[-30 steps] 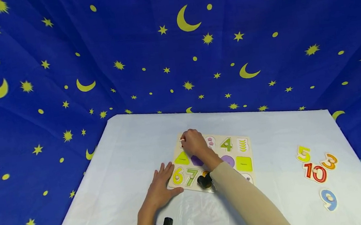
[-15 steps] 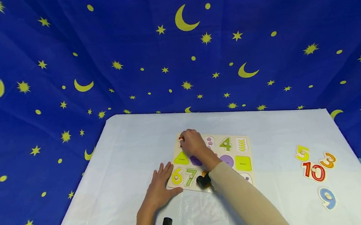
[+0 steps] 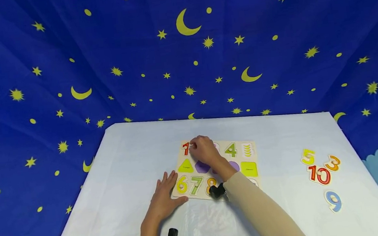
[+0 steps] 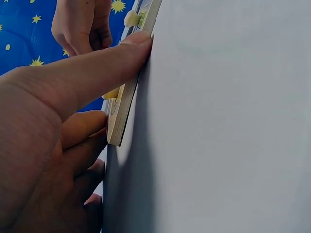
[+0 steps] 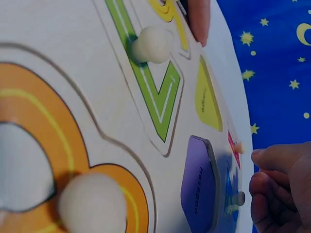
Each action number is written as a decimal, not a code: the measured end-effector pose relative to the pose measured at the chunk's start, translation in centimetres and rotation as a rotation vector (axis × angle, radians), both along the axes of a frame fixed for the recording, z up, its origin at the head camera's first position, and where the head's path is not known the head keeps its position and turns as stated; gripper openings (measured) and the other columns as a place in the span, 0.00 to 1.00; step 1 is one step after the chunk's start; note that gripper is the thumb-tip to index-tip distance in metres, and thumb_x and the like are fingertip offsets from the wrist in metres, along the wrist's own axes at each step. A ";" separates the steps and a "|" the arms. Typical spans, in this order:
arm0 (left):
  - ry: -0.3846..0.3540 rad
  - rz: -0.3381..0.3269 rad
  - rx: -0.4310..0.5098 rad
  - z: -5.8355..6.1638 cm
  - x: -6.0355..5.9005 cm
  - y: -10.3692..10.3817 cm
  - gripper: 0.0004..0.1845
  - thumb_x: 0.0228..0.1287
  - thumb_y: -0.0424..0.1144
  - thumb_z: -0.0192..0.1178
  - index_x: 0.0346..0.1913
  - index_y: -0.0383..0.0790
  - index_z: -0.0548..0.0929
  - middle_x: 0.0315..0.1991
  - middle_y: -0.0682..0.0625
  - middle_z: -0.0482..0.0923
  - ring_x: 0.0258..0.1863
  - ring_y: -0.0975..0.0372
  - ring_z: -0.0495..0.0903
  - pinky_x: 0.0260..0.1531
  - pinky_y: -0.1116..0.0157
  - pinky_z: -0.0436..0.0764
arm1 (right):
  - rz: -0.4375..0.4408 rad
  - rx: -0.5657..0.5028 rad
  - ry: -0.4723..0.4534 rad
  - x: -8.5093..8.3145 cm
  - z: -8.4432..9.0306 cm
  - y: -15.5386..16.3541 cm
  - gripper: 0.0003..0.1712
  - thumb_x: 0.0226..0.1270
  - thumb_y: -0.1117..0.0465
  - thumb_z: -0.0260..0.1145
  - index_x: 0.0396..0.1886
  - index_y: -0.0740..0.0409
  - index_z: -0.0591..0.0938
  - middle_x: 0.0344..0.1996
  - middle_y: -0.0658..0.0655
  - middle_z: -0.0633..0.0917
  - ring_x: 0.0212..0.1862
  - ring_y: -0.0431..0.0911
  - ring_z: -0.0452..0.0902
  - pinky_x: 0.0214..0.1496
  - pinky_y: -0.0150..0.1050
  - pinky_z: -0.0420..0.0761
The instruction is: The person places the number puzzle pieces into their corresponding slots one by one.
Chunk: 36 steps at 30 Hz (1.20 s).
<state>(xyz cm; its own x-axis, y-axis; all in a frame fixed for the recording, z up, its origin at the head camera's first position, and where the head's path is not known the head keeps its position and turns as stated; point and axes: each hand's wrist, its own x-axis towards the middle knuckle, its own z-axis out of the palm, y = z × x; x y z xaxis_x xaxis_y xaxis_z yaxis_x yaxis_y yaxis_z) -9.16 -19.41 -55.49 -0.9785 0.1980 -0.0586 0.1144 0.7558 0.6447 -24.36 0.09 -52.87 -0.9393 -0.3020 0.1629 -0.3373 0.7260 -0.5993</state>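
Observation:
In the head view, a wooden number puzzle board [image 3: 225, 197] lies on the table. My left hand [image 3: 164, 199] is spread at its front left corner; the left wrist view shows its thumb [image 4: 124, 54] touching the board's edge. The red number 1 piece [image 3: 185, 148] sits in the back left slot. Just right of it, my right hand [image 3: 205, 151] hovers over the board with curled fingers, holding nothing. In the right wrist view, the right thumb [image 5: 272, 158] is apart from the red piece's knob [image 5: 239, 148]. A blue piece [image 5: 228, 194] sits near the right fingers.
Yellow 6 [image 3: 182, 185], green 7 [image 3: 196, 185], orange 8 [image 3: 210, 184] and green 4 [image 3: 230, 150] pieces sit in the board. Loose on the right lie pieces 5 [image 3: 308, 156], 3 [image 3: 333, 163], 10 [image 3: 319, 175] and 9 [image 3: 333, 201].
My right hand has let go of the red number 1 piece and shifted right, uncovering it in its slot. The left hand stays at the board's corner. The head view has turned slightly.

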 end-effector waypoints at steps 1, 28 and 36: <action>0.002 0.000 -0.004 0.0 0.0 0.0 0.50 0.50 0.53 0.72 0.73 0.41 0.60 0.74 0.50 0.54 0.74 0.55 0.42 0.71 0.53 0.40 | 0.004 0.004 0.000 0.1 0.0 0.2 0.11 0.59 0.64 0.65 0.40 0.59 0.87 0.33 0.52 0.82 0.34 0.44 0.75 0.39 0.39 0.78; -0.008 0.010 -0.002 0.6 0.1 0.2 0.51 0.49 0.51 0.73 0.73 0.37 0.60 0.74 0.46 0.54 0.74 0.50 0.43 0.71 0.50 0.39 | 0.039 -0.099 -0.003 2.9 1.4 4.6 0.09 0.57 0.59 0.72 0.36 0.58 0.88 0.24 0.45 0.79 0.27 0.38 0.73 0.31 0.34 0.77; -0.016 0.018 0.005 0.5 -0.1 0.8 0.51 0.49 0.51 0.73 0.73 0.37 0.60 0.74 0.47 0.54 0.74 0.50 0.43 0.71 0.51 0.38 | 0.004 -0.115 0.010 3.6 1.7 6.3 0.12 0.56 0.57 0.73 0.38 0.59 0.88 0.24 0.45 0.79 0.27 0.38 0.73 0.32 0.35 0.76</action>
<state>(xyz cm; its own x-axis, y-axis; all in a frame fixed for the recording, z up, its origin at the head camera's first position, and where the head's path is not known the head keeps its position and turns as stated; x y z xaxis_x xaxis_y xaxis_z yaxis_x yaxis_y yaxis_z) -9.22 -18.65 -55.02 -0.9807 0.1811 -0.0732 0.0908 0.7542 0.6504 -20.76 6.40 -51.13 -0.9363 -0.2840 0.2065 -0.3464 0.6512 -0.6752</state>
